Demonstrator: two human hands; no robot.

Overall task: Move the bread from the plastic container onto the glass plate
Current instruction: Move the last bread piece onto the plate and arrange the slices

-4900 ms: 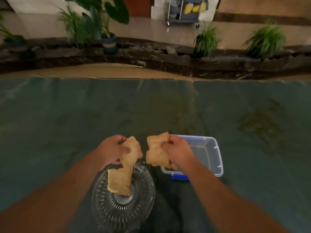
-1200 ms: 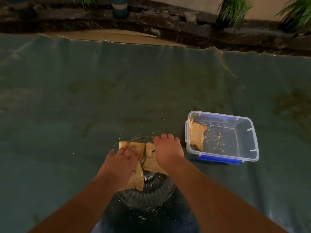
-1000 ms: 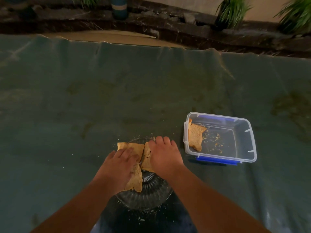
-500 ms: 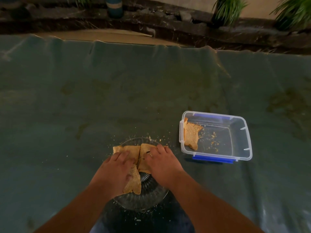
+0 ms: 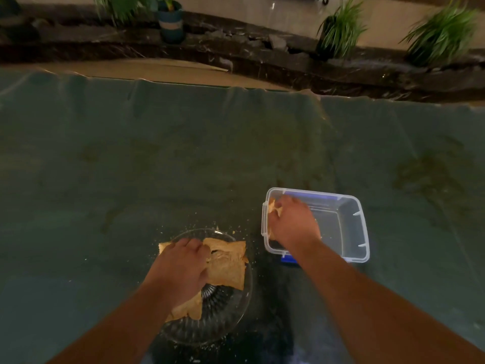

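Observation:
A round ribbed glass plate [image 5: 231, 319] lies near me on the green cloth, with torn bread slices [image 5: 228, 266] spread over its far half. My left hand [image 5: 181, 269] rests flat on the left pieces, pressing on them. To the right stands a clear plastic container [image 5: 349, 227] with blue clips. My right hand [image 5: 291, 224] is inside its left end, fingers curled around the last bread piece [image 5: 274, 207], which is mostly hidden under the hand.
Crumbs are scattered on the cloth around the plate's far rim [image 5: 217, 227]. The green cloth [image 5: 157, 166] covers the whole table. Beyond its far edge are a dark stone border, a blue plant pot [image 5: 172, 22] and green plants [image 5: 341, 27].
My right hand left the bread on the plate and moved right into the container, closing on the piece there. My left hand stayed on the plate's bread.

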